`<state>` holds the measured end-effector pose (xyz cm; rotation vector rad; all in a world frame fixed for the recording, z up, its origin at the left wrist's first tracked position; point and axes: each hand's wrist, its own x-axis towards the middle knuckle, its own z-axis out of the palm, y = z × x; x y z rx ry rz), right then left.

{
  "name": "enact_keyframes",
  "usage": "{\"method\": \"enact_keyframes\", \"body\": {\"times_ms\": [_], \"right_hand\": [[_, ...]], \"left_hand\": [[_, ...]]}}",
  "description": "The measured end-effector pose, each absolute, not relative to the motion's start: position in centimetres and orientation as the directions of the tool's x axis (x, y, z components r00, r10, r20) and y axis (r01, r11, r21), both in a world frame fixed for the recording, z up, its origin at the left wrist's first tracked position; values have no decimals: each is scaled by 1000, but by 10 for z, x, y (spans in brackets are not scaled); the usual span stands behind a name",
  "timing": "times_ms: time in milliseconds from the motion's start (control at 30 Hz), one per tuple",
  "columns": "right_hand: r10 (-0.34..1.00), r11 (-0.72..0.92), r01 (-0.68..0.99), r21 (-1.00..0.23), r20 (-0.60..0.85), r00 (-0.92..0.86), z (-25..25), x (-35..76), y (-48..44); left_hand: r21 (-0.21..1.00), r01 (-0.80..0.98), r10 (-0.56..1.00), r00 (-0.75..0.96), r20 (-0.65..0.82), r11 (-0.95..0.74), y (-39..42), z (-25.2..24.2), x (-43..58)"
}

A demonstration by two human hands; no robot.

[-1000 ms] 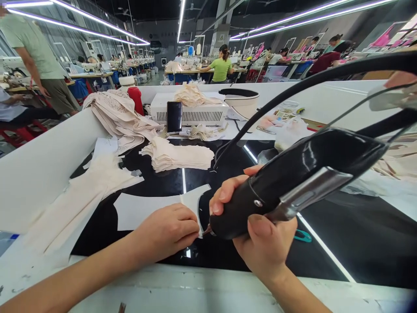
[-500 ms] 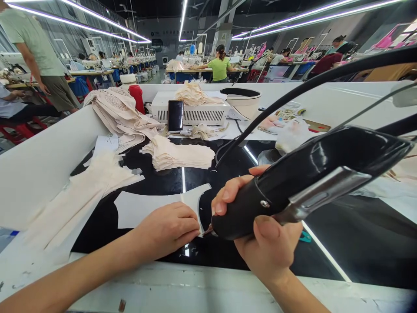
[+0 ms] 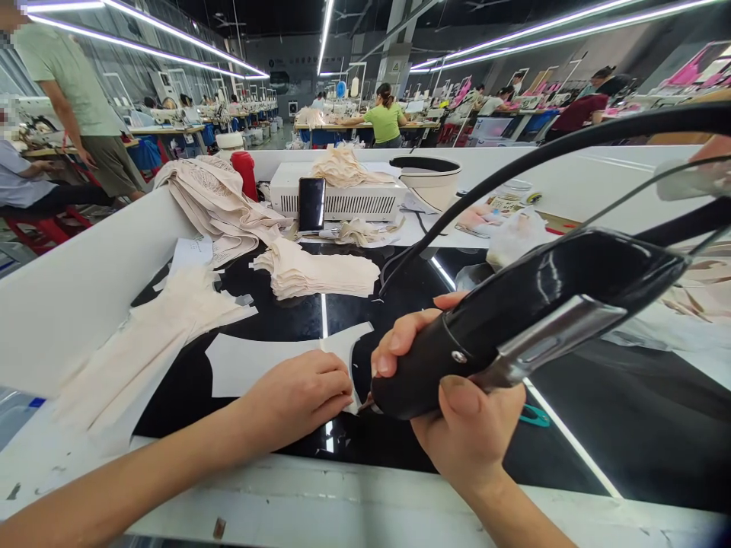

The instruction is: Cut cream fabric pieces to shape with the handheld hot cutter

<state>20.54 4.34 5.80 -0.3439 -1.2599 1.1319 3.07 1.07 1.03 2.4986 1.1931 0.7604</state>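
Note:
My left hand rests on a flat white cut piece, its fingertips closed together at the piece's lower right corner. I cannot tell whether the piece is paper or cloth. My right hand is wrapped round a black corded hand tool with a silver lever along its side. The tool's narrow tip points left and meets the white piece's corner beside my left fingertips. The tool's body hides part of my right hand.
A stack of beige cut pieces lies on the black tabletop. More beige pieces lie left, near heaped cloth. Behind stand a phone, white box and round bin. A thick black cable arches right.
The view has shifted slightly. Both hands stay at the white piece's corner, and the rear end of the black tool has swung a little to the left and down.

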Motion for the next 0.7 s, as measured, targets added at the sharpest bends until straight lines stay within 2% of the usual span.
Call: {"method": "enact_keyframes", "body": {"times_ms": [133, 367, 567, 700], "right_hand": [[817, 469, -456, -756, 568, -101, 58, 206, 44], [829, 456, -457, -763, 552, -93, 60, 205, 43], [829, 443, -485, -754, 550, -98, 60, 205, 42], [826, 446, -486, -752, 555, -99, 60, 205, 43]], "left_hand": [[440, 679, 809, 473, 348, -587, 13, 5, 33], [353, 636, 717, 512, 473, -686, 14, 2, 35], [336, 636, 718, 587, 374, -695, 14, -4, 30], [329, 596, 681, 634, 366, -732, 11, -2, 23]]}}
